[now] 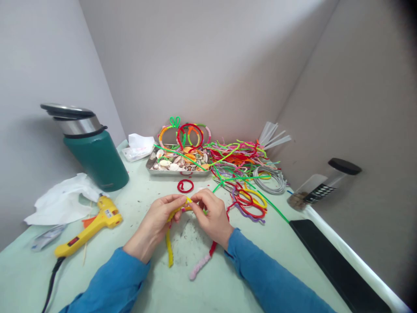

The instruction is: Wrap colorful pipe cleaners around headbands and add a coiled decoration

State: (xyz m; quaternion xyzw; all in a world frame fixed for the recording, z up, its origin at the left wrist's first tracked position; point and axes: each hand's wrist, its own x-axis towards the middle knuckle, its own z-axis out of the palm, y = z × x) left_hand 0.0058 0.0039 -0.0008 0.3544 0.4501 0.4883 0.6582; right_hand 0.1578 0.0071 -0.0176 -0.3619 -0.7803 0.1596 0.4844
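Near the middle of the table, my left hand (pixel 159 219) and my right hand (pixel 211 215) meet, both pinching a yellow pipe cleaner (pixel 169 248). One end of it hangs down below my left hand. Bits of pink, orange and green show between my fingers, but how they join is hidden. From under my right wrist a red and pale pink fuzzy piece (pixel 200 266) runs toward me on the table. Just beyond my hands lies a small red pipe cleaner ring (pixel 185 186) with a curl inside.
A metal tray (pixel 179 173) of shells stands at the back, with pipe cleaner rings (pixel 190 137) upright behind. Right of it lie piled pipe cleaners (pixel 234 154) and wire (pixel 272 179). At left are a yellow glue gun (pixel 89 230), a green bottle (pixel 97 158) and tissue (pixel 65 200).
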